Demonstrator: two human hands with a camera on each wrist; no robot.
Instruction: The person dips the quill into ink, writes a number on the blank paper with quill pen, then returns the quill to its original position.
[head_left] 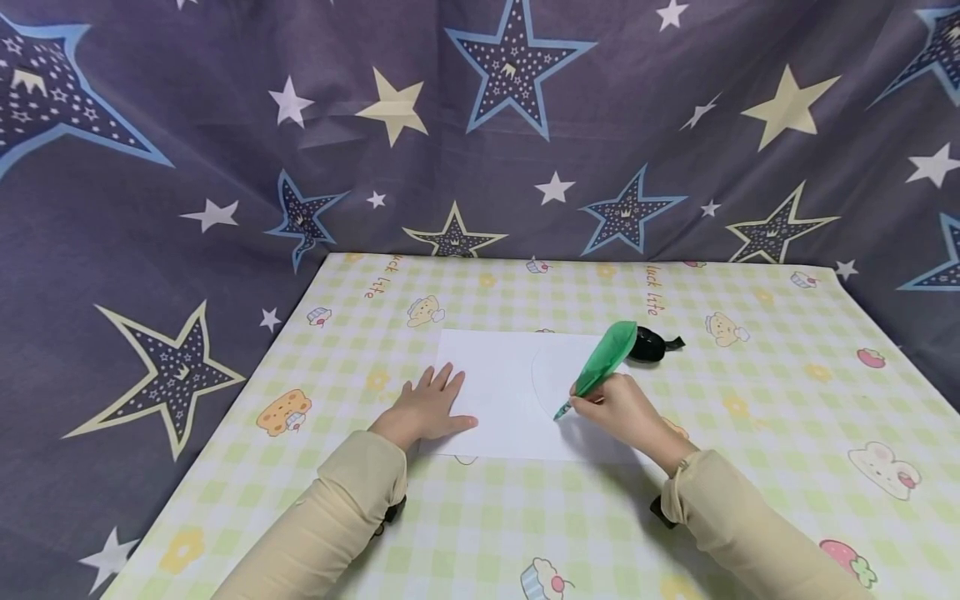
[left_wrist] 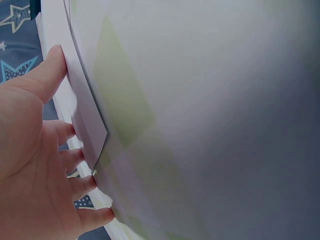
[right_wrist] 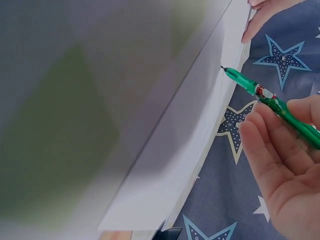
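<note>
A white sheet of paper [head_left: 495,396] lies on the table, with a thin curved line [head_left: 534,379] drawn near its middle. My left hand [head_left: 431,408] rests on the sheet's left edge, fingers spread and straight; the left wrist view shows the same hand [left_wrist: 45,150] with its fingertips at the paper's corner. My right hand [head_left: 622,412] pinches a green pen [head_left: 562,411] topped by a green feather-shaped piece [head_left: 611,350]. In the right wrist view the tip of the pen [right_wrist: 242,80] meets the paper [right_wrist: 165,135] at the line's lower end.
A glossy black object [head_left: 648,345] with a short tail sits just beyond the sheet's upper right corner. The table bears a green-checked cloth [head_left: 465,533] with cartoon prints. Behind and at the sides hangs a dark curtain [head_left: 495,175] patterned with stars.
</note>
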